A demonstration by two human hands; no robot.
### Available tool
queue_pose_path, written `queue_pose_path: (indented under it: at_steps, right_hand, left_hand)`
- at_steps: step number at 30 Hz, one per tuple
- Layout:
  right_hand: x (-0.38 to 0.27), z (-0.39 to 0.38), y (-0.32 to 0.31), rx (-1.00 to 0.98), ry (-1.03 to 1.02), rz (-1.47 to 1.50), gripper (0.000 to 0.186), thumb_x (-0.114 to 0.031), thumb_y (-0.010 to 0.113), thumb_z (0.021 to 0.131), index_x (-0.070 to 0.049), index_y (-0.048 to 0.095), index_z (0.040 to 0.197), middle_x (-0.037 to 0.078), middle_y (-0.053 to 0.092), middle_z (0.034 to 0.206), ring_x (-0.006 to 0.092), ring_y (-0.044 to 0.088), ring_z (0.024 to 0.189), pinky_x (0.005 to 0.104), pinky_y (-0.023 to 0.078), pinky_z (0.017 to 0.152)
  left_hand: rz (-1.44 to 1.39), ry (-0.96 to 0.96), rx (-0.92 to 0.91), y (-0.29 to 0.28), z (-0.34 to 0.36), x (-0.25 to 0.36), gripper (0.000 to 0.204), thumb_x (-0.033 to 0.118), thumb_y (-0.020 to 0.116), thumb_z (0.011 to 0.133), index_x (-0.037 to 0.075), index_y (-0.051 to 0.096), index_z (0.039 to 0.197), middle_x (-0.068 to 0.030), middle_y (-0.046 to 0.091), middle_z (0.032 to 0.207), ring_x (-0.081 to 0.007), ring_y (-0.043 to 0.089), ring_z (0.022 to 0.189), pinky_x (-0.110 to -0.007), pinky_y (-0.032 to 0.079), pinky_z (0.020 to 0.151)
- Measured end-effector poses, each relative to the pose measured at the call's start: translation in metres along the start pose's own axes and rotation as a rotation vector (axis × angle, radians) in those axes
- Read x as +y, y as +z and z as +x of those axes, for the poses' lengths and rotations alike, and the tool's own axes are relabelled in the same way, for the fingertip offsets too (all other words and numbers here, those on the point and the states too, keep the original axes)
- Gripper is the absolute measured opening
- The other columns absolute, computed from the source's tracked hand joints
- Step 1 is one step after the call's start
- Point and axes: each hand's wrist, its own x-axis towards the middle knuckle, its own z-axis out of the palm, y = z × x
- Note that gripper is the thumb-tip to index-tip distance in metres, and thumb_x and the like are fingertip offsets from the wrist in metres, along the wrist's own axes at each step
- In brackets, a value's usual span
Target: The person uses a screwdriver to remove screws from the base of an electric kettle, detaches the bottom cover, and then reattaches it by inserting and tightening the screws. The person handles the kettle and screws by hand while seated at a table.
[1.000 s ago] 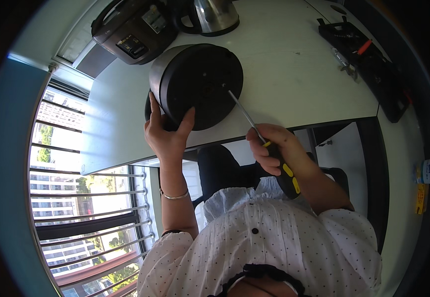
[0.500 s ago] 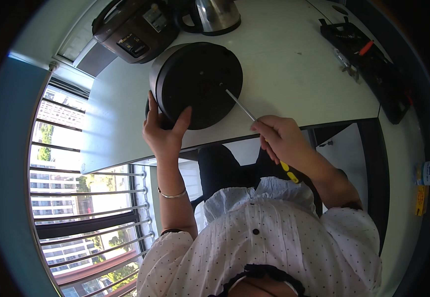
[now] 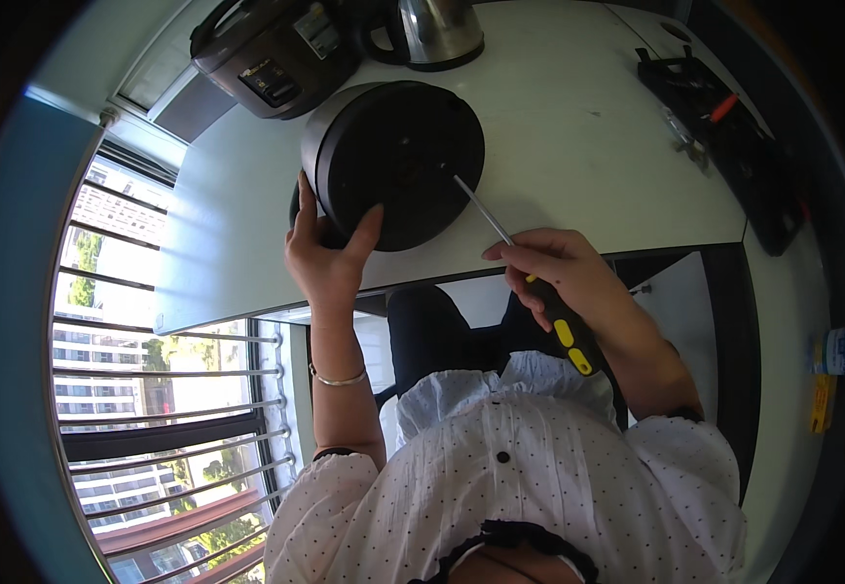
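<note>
Head view. Left forearm rises almost straight up through left of centre, bracelet point(image 3: 338, 378) round the wrist. Left hand point(image 3: 330, 255) grasps the round vessel point(image 3: 408, 180) at its lower left edge: thumb laid on the black base, fingers spread along the side wall.

Right forearm slants up and leftward from the lower right. Right hand point(image 3: 561, 263), near frame centre, is closed round the screwdriver point(image 3: 564, 331), fingers curled at the upper handle, the yellow-marked butt protruding below.

Vessel: upper centre-left of frame, tipped over above the white table point(image 3: 549, 127); base faces the wearer and slightly right, its axis running back toward upper left, where a strip of grey wall shows. Screwdriver: long axis diagonal, butt lower right, tip upper left, beside a small light spot on the base; I cannot tell whether the tip touches.

Rice cooker point(image 3: 281, 58) upper left, metal kettle point(image 3: 439, 34) top centre, black tool case point(image 3: 729, 156) upper right.
</note>
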Motion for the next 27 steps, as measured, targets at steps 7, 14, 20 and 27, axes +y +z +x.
queue_pose_path:
  at_steps: [7, 14, 20, 27]
  right_hand:
    - [0.007, 0.004, 0.003, -0.145, 0.045, 0.288, 0.03, -0.018, 0.046, 0.097, 0.008, 0.057, 0.106, 0.006, 0.052, 0.064, 0.01, 0.047, 0.042, 0.0229, 0.041, 0.034]
    - [-0.002, 0.008, 0.007, -0.162, 0.029, 0.295, 0.03, -0.017, 0.042, 0.097, 0.008, 0.056, 0.105, 0.006, 0.051, 0.063, 0.0105, 0.045, 0.04, 0.0232, 0.04, 0.032]
    - [-0.007, 0.0, 0.004, -0.091, 0.0, 0.271, 0.03, -0.016, 0.042, 0.097, 0.008, 0.058, 0.103, 0.006, 0.05, 0.062, 0.0093, 0.045, 0.039, 0.0231, 0.04, 0.031]
    - [-0.023, 0.002, -0.018, 0.119, -0.095, 0.062, 0.027, -0.017, 0.049, 0.094, 0.007, 0.06, 0.101, 0.004, 0.052, 0.063, 0.0089, 0.046, 0.041, 0.0217, 0.041, 0.033]
  left_hand:
    - [-0.032, -0.055, -0.014, -0.004, 0.003, 0.003, 0.084, 0.03, 0.077, 0.063, -0.012, 0.046, 0.128, -0.0097, 0.064, 0.061, -0.0116, 0.062, 0.055, -0.02, 0.046, 0.055]
    - [-0.061, -0.073, -0.027, -0.006, 0.003, -0.001, 0.084, 0.028, 0.078, 0.063, -0.013, 0.045, 0.129, -0.0093, 0.064, 0.061, -0.0109, 0.061, 0.055, -0.021, 0.046, 0.055]
    - [-0.136, -0.117, -0.008, -0.007, 0.004, 0.001, 0.083, 0.026, 0.077, 0.063, -0.013, 0.044, 0.129, -0.0089, 0.064, 0.063, -0.0103, 0.06, 0.056, -0.02, 0.046, 0.055]
    - [-0.146, -0.159, 0.0, -0.01, 0.009, 0.003, 0.08, 0.023, 0.075, 0.065, -0.012, 0.044, 0.13, -0.0076, 0.063, 0.065, -0.009, 0.058, 0.056, -0.02, 0.045, 0.054]
